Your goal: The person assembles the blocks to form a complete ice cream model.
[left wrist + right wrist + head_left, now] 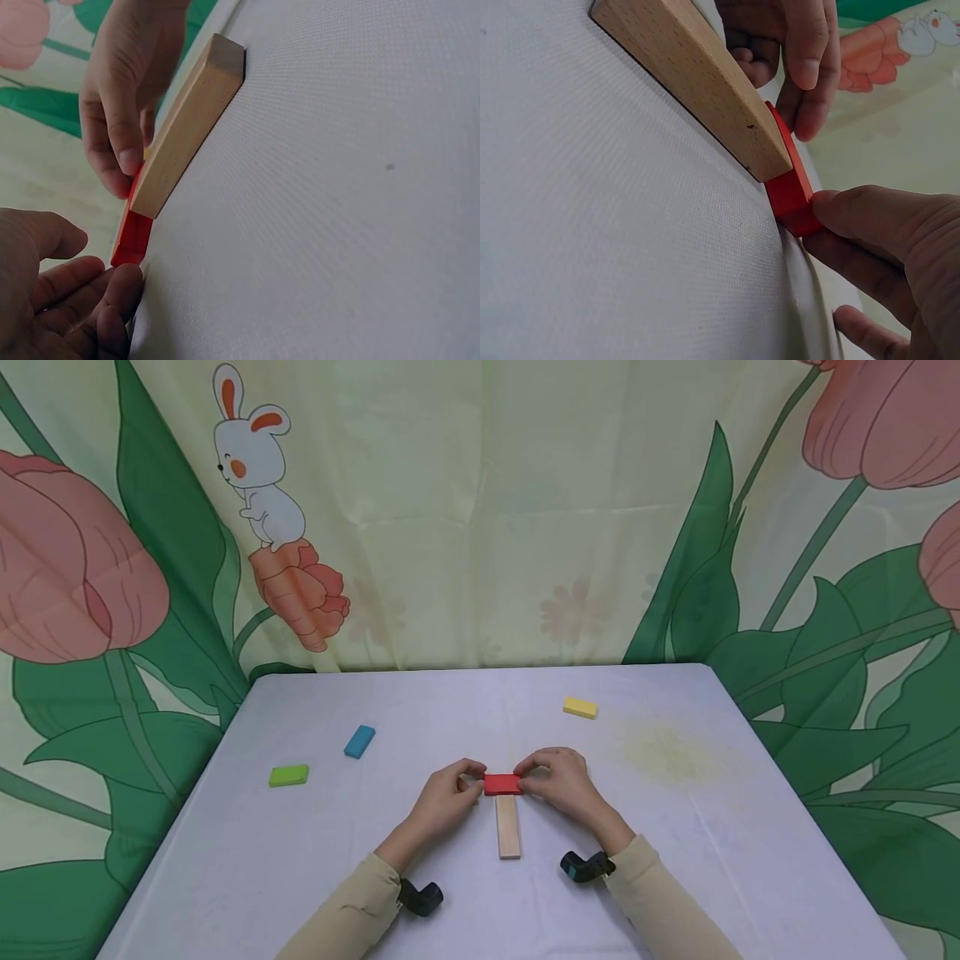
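Observation:
A red block [502, 785] lies crosswise at the far end of a plain wooden block [507, 828], the two forming a T on the table. My right hand [558, 781] pinches the red block's right end between thumb [847, 210] and forefinger. At its left end is my left hand [446, 797], fingertips [124, 279] right against the block and the thumb held apart from it. In the right wrist view the wooden block [697, 86] butts against the long side of the red block [789, 196].
On the white-covered table [637, 893] lie a green block [288, 776] and a blue block [360, 742] to the left. A yellow block [580, 707] sits toward the back right. Behind the table hangs a printed curtain [480, 527].

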